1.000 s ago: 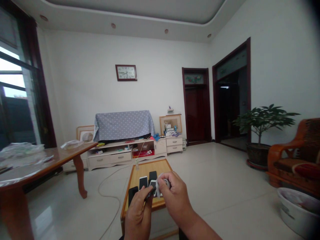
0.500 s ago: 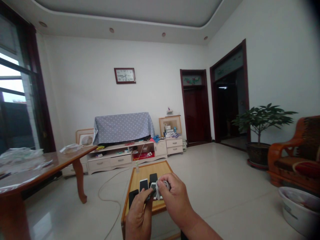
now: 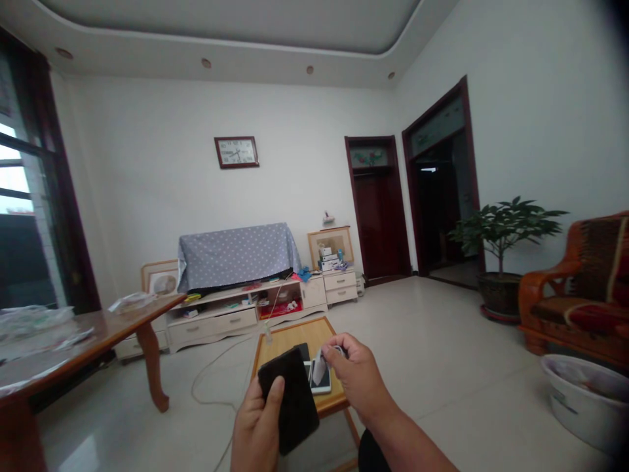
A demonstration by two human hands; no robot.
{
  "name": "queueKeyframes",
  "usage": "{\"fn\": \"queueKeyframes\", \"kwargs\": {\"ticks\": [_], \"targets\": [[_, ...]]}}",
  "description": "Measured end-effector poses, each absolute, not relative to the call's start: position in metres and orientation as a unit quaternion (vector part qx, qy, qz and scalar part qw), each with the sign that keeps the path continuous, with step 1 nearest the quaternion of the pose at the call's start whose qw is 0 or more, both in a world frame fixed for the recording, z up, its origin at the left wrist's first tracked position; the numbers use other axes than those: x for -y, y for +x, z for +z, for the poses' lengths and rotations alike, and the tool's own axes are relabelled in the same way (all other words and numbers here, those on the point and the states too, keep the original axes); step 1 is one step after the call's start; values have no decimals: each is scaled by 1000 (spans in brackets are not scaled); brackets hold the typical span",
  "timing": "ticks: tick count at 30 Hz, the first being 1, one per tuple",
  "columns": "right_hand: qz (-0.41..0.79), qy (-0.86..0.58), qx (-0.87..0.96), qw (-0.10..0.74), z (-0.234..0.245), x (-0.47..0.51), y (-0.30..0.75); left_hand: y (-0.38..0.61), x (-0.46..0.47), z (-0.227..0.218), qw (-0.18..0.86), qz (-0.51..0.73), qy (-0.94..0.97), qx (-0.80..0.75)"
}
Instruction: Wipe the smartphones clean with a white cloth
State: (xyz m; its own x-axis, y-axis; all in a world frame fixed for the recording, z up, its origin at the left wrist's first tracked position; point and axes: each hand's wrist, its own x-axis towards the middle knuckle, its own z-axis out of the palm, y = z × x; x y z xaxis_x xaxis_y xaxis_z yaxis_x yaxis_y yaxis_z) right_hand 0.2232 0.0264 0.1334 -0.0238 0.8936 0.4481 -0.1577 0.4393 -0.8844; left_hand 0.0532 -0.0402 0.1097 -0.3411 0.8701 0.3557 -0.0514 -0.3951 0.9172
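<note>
My left hand (image 3: pixel 259 419) grips a black smartphone (image 3: pixel 291 401) along its left edge, thumb across its broad dark face. The phone is tilted and held above the near part of a small wooden table (image 3: pixel 284 335). Just to its right, my right hand (image 3: pixel 351 367) pinches a crumpled light grey cloth (image 3: pixel 320 368), which hangs down from the fingers apart from the phone. Below the cloth a white-framed phone (image 3: pixel 322 383) lies on the table. Another dark phone (image 3: pixel 304 351) lies farther back, partly hidden behind the held one.
A larger wooden table (image 3: pixel 113 328) with plastic bags (image 3: pixel 37 321) stands on the left. A cable (image 3: pixel 196 387) runs over the floor. On the right are a white bucket (image 3: pixel 582 410), a potted plant (image 3: pixel 501 282) and a wooden armchair (image 3: pixel 540 295). A low white cabinet (image 3: pixel 211 324) lines the back wall.
The black phone has turned from edge-on to showing its broad face. My right hand, with the cloth, has moved right, away from the phone. The view has shifted slightly.
</note>
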Motion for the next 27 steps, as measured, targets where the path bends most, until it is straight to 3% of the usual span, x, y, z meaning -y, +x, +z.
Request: {"fn": "queueKeyframes", "kwargs": {"ticks": [2,5,17,22,27], "targets": [[473,-305,552,615,131,-28,224,53,41,117,436,689,422,-397],[529,-262,529,610,132,-24,220,52,41,123,499,681,397,-360],[623,-192,537,535,142,-12,205,55,34,126,501,669,424,-350],[577,-228,581,527,125,-4,201,45,34,123,510,668,409,-356],[460,-285,607,583,130,-17,198,46,35,120,478,638,435,-419]]}}
